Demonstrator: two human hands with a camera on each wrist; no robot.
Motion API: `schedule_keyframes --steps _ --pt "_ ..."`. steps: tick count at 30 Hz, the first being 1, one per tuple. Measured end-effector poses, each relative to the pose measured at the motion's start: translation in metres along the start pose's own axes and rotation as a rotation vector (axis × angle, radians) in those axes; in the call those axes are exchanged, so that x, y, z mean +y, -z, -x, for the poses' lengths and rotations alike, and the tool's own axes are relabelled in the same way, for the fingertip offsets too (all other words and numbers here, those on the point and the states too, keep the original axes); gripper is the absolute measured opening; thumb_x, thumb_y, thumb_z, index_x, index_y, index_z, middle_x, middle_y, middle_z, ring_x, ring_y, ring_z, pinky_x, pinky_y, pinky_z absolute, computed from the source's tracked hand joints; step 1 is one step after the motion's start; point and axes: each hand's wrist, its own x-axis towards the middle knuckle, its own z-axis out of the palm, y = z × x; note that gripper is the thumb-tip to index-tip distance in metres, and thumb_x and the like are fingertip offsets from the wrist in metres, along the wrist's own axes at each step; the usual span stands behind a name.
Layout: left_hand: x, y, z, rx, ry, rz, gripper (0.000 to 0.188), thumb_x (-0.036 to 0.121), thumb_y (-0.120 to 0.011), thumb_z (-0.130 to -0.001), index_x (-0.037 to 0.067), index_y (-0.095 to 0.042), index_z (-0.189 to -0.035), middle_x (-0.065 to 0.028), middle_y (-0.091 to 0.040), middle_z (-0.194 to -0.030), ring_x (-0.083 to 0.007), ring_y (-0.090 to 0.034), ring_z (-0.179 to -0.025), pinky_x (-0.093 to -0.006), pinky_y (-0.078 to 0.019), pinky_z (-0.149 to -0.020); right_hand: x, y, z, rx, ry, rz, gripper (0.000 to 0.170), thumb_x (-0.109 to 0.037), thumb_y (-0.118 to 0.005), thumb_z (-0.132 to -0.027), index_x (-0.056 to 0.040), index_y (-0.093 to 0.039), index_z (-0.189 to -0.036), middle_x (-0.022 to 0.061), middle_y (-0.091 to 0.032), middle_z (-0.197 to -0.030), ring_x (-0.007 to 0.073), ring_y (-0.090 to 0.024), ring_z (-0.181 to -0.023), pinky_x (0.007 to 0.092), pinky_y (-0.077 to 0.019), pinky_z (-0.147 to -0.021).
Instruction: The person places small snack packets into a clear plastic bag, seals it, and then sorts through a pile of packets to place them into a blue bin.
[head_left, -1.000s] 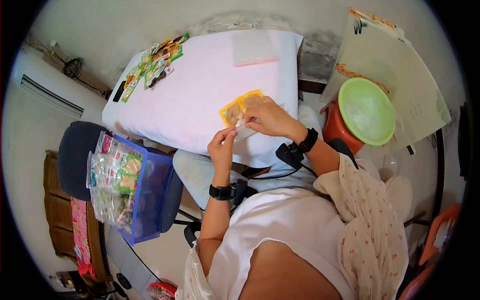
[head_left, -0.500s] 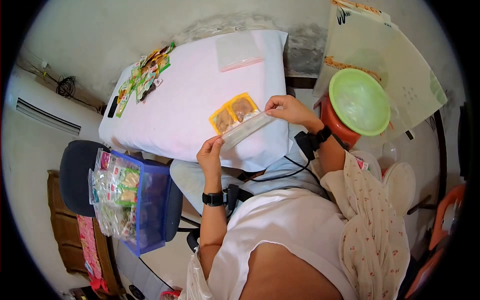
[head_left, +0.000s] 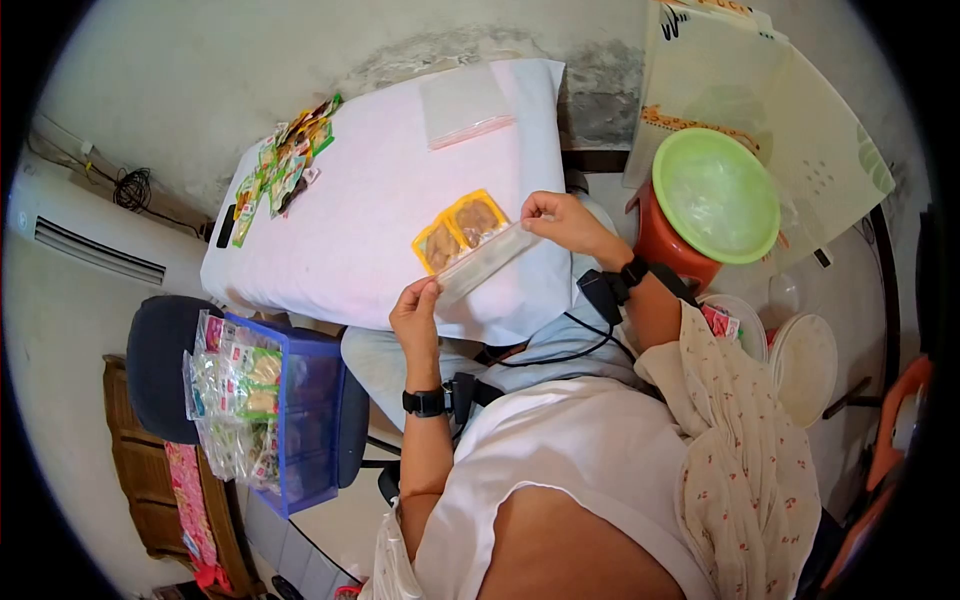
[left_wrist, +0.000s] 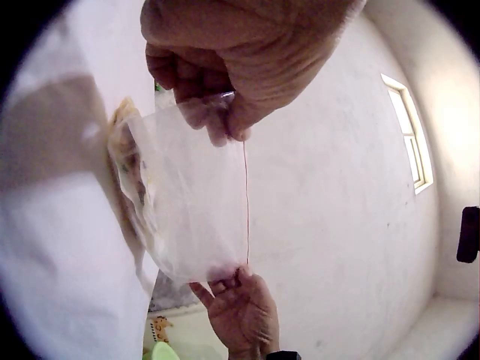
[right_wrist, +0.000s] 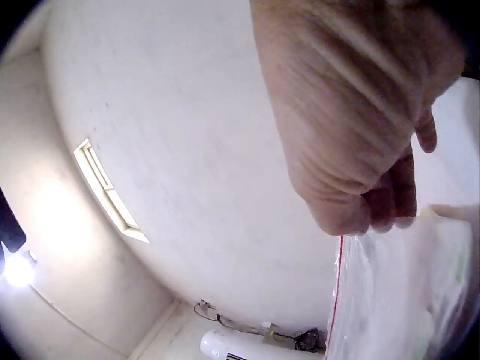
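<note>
Both hands hold a clear zip bag (head_left: 487,263) by its top corners, and its upper strip is stretched taut between them. My left hand (head_left: 413,312) pinches the left corner between thumb and fingers. At the opposite corner my right hand (head_left: 568,222) pinches the plastic in the same way. Inside the lower part lie two yellow-edged food packets (head_left: 476,216) side by side, brown pieces showing through. A thin red line runs along the bag's top edge (left_wrist: 247,202) in the left wrist view. The bag's packet end lies over the white cloth (head_left: 370,200).
Several colourful packets (head_left: 285,160) are heaped at the table's far left, near a black phone (head_left: 226,226). Flat clear bags (head_left: 466,105) lie at the back. To the left stands a blue crate (head_left: 308,420) of filled bags; to the right, a green basin (head_left: 715,195) sits on a red stool (head_left: 680,250).
The hands were close together at the bag's top edge; the right hand has moved right and away from the packets. Now they stand apart, with the bag's top drawn straight.
</note>
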Motion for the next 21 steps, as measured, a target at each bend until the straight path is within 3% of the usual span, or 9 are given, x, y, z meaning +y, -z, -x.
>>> schedule_keyframes --steps 5,7,8,10,13,16,17,19,21 --pt "0.004 0.001 -0.003 -0.011 0.006 -0.022 0.014 0.010 -0.063 -0.086 -0.001 -0.066 -0.094 -0.0057 -0.066 -0.084 -0.0128 -0.059 -0.078 -0.0242 -0.0457 -0.075 -0.002 -0.008 0.000 0.061 0.064 0.090 0.012 -0.011 -0.059 -0.082 0.0002 -0.057 -0.083 0.0021 -0.058 -0.075 0.0104 -0.053 -0.073 0.0252 -0.0449 -0.069" --pt "0.012 0.001 -0.009 0.014 -0.479 -0.575 0.014 0.010 -0.066 -0.080 0.002 -0.065 -0.092 -0.0074 -0.064 -0.085 -0.0206 -0.059 -0.080 -0.0299 -0.0455 -0.074 -0.005 -0.010 0.000 0.063 0.071 0.075 0.012 -0.011 -0.059 -0.082 0.0003 -0.057 -0.083 0.0020 -0.058 -0.076 0.0103 -0.053 -0.073 0.0251 -0.0449 -0.069" --pt "0.029 -0.008 -0.011 0.013 -0.479 -0.578 0.014 0.010 -0.066 -0.080 0.002 -0.065 -0.092 -0.0074 -0.064 -0.085 -0.0206 -0.059 -0.080 -0.0299 -0.0455 -0.074 -0.005 -0.011 0.000 0.065 0.075 0.063 0.012 -0.012 -0.059 -0.082 0.0005 -0.057 -0.084 0.0020 -0.058 -0.076 0.0102 -0.053 -0.073 0.0250 -0.0448 -0.069" --pt "0.061 -0.029 -0.014 -0.080 -0.811 -0.791 0.018 0.010 -0.070 -0.073 0.004 -0.065 -0.090 -0.0105 -0.062 -0.087 -0.0290 -0.057 -0.084 -0.0367 -0.0446 -0.073 -0.004 -0.014 -0.001 0.053 0.091 0.051 0.012 -0.011 -0.059 -0.082 0.0005 -0.057 -0.084 0.0021 -0.058 -0.076 0.0101 -0.053 -0.073 0.0250 -0.0448 -0.069" --pt "0.075 -0.062 -0.025 -0.282 -0.811 -0.873 0.018 0.013 -0.069 -0.076 0.005 -0.067 -0.091 -0.0114 -0.063 -0.083 -0.0293 -0.057 -0.079 -0.0386 -0.0453 -0.073 -0.004 -0.016 -0.002 0.041 0.121 0.022 0.012 -0.011 -0.059 -0.082 0.0007 -0.058 -0.084 0.0024 -0.059 -0.077 0.0100 -0.053 -0.073 0.0250 -0.0449 -0.070" --pt "0.066 -0.086 -0.034 -0.371 -0.741 -0.849 0.014 0.015 -0.069 -0.077 0.004 -0.067 -0.086 -0.0111 -0.063 -0.079 -0.0286 -0.057 -0.075 -0.0384 -0.0453 -0.069 -0.006 -0.014 0.000 0.049 0.131 -0.004 0.013 -0.011 -0.060 -0.081 0.0011 -0.059 -0.085 0.0027 -0.059 -0.078 0.0100 -0.053 -0.074 0.0250 -0.0451 -0.071" --pt "0.063 -0.091 -0.035 -0.379 -0.747 -0.846 0.014 0.015 -0.069 -0.077 0.004 -0.067 -0.086 -0.0111 -0.063 -0.079 -0.0286 -0.057 -0.075 -0.0384 -0.0453 -0.069 -0.008 -0.013 0.000 0.049 0.133 -0.010 0.013 -0.011 -0.061 -0.081 0.0014 -0.059 -0.085 0.0030 -0.060 -0.078 0.0100 -0.054 -0.074 0.0250 -0.0452 -0.071" --pt "0.058 -0.096 -0.035 -0.364 -0.589 -0.866 0.011 0.014 -0.068 -0.077 0.005 -0.067 -0.083 -0.0109 -0.062 -0.075 -0.0281 -0.058 -0.074 -0.0369 -0.0456 -0.067 -0.007 -0.012 0.000 0.063 0.142 0.006 0.014 -0.011 -0.061 -0.081 0.0015 -0.059 -0.086 0.0033 -0.060 -0.078 0.0102 -0.054 -0.074 0.0249 -0.0453 -0.071" --pt "0.057 -0.096 -0.034 -0.354 -0.600 -0.863 0.011 0.014 -0.067 -0.077 0.005 -0.067 -0.084 -0.0111 -0.062 -0.075 -0.0278 -0.058 -0.074 -0.0361 -0.0457 -0.066 -0.005 -0.012 0.001 0.065 0.148 0.017 0.015 -0.011 -0.062 -0.081 0.0017 -0.060 -0.087 0.0036 -0.060 -0.079 0.0103 -0.054 -0.075 0.0249 -0.0453 -0.072"
